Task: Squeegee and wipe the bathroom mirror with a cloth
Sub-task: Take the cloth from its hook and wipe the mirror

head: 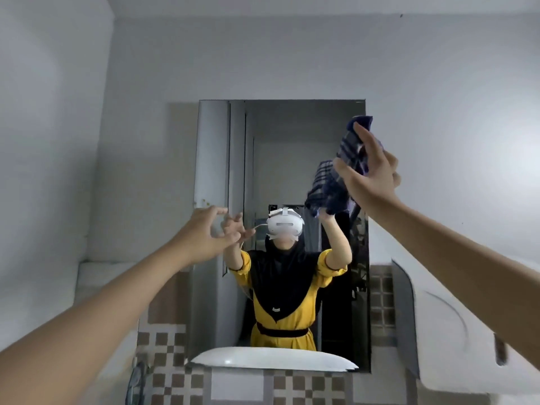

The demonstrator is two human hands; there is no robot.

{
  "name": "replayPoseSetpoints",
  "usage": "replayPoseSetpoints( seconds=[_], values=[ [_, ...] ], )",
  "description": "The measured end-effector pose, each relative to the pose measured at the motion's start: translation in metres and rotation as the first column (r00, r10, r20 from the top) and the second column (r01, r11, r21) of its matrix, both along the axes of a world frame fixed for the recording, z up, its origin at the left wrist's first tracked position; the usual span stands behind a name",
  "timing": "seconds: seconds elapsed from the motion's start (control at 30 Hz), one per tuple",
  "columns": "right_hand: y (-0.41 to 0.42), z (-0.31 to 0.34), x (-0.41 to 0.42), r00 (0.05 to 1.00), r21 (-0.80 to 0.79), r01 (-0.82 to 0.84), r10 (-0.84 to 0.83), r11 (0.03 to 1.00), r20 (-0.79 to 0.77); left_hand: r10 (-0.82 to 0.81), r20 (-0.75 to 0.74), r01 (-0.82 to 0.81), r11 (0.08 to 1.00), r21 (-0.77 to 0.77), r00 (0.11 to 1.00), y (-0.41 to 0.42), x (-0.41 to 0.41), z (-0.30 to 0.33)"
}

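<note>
A rectangular frameless mirror [280, 159] hangs on the grey wall ahead and reflects a person in a yellow dress and a white headset. My right hand [369, 176] is raised near the mirror's upper right edge, pressing a dark blue checked cloth [352, 147] against the glass. The cloth's reflection hangs just left of the real one. My left hand [204, 232] reaches toward the mirror's left edge at mid height, fingers curled and apart, with nothing in it. No squeegee is in view.
A white basin rim [274, 359] shows at the mirror's bottom. Brown-and-white checked tiles [169, 346] cover the lower wall. A white curved fixture [455, 331] stands out at the lower right. A metal fitting [136, 378] sits low at the left.
</note>
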State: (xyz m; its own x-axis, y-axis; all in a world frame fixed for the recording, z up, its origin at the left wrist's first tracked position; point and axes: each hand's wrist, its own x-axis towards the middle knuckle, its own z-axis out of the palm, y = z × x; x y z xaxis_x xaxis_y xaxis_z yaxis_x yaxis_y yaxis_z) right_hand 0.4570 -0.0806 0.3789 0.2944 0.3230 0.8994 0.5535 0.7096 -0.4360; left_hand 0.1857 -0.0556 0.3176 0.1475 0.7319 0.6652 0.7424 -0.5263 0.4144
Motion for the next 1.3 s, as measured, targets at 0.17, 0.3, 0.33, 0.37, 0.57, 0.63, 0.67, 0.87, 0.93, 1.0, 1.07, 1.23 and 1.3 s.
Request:
replayPoseSetpoints(
  seconds=[0.17,0.3,0.33,0.37,0.57,0.63,0.67,0.87,0.93,1.0,1.07,1.23,1.3],
  values=[
    [0.043,0.061,0.021,0.944,0.078,0.256,-0.267,0.963,0.196,0.194,-0.055,-0.188,0.978,0.094,0.979,0.042,-0.028,0.016],
    [0.084,0.09,0.027,0.856,0.112,0.41,-0.425,0.905,0.294,0.36,-0.265,-0.325,0.931,0.166,0.894,0.076,-0.044,0.023],
    [0.095,0.095,0.027,0.828,0.121,0.45,-0.464,0.885,0.313,0.396,-0.308,-0.357,0.917,0.178,0.865,0.084,-0.047,0.025],
    [0.105,0.1,0.027,0.808,0.128,0.482,-0.496,0.867,0.319,0.423,-0.342,-0.383,0.906,0.182,0.839,0.09,-0.048,0.025],
    [0.148,0.111,0.018,0.781,0.173,0.565,-0.591,0.807,0.205,0.517,-0.394,-0.446,0.856,0.261,0.76,0.122,-0.054,0.02],
    [0.155,0.112,0.01,0.766,0.166,0.599,-0.621,0.783,0.163,0.516,-0.372,-0.433,0.854,0.288,0.771,0.128,-0.058,0.016],
    [0.158,0.114,0.006,0.763,0.166,0.609,-0.63,0.776,0.145,0.515,-0.364,-0.426,0.854,0.299,0.776,0.131,-0.06,0.015],
    [0.167,0.128,-0.031,0.764,0.196,0.608,-0.634,0.769,0.12,0.529,-0.364,-0.419,0.842,0.34,0.767,0.136,-0.062,0.012],
    [0.17,0.13,-0.052,0.757,0.224,0.605,-0.639,0.764,0.136,0.517,-0.36,-0.409,0.849,0.335,0.777,0.137,-0.063,0.011],
    [0.175,0.13,-0.076,0.744,0.267,0.595,-0.645,0.758,0.176,0.496,-0.355,-0.392,0.86,0.326,0.793,0.14,-0.064,0.011],
    [0.178,0.131,-0.104,0.731,0.3,0.577,-0.644,0.76,0.226,0.485,-0.347,-0.38,0.864,0.33,0.803,0.142,-0.065,0.01],
    [0.188,0.136,-0.17,0.714,0.341,0.52,-0.618,0.783,0.33,0.495,-0.339,-0.374,0.853,0.363,0.8,0.144,-0.068,0.01],
    [0.191,0.137,-0.193,0.707,0.36,0.488,-0.602,0.795,0.37,0.498,-0.341,-0.375,0.852,0.365,0.798,0.145,-0.069,0.01]
  ],
)
